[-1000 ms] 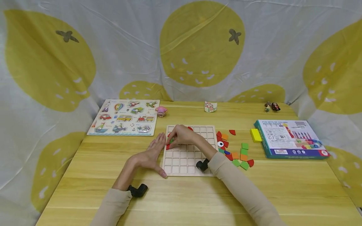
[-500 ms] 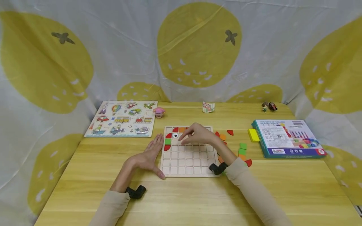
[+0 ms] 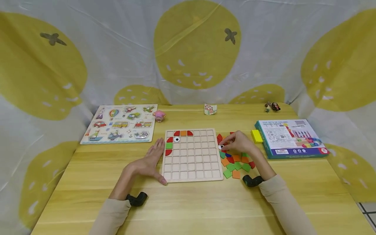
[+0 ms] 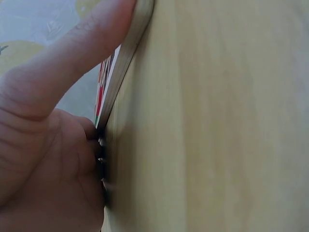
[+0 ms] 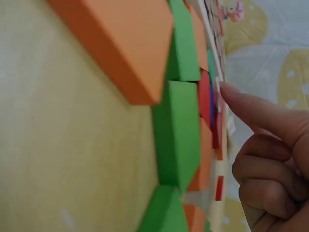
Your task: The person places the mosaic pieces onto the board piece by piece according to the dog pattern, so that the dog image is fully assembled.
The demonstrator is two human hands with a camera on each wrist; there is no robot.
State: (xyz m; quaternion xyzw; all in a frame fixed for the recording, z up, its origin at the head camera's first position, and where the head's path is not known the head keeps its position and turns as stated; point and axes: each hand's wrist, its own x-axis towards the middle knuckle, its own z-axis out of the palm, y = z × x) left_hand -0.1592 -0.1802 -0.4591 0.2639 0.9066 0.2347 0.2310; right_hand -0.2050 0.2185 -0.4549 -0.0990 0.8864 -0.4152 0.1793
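On the tabletop (image 3: 188,209), the left hand (image 3: 147,164) spreads along the grid board (image 3: 191,159)'s left edge while the right hand (image 3: 238,143) pinches an eye tile (image 3: 221,148), probably light, stiff, best held by its edges.

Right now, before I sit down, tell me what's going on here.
A person is working at a wooden grid board. Their left hand rests against its left edge, while the right hand touches a white eye piece among loose coloured pieces to the right. In the grid, toward the upper left, sit four red pieces, an orange square, a green square and another eye piece, filling only a few cells.
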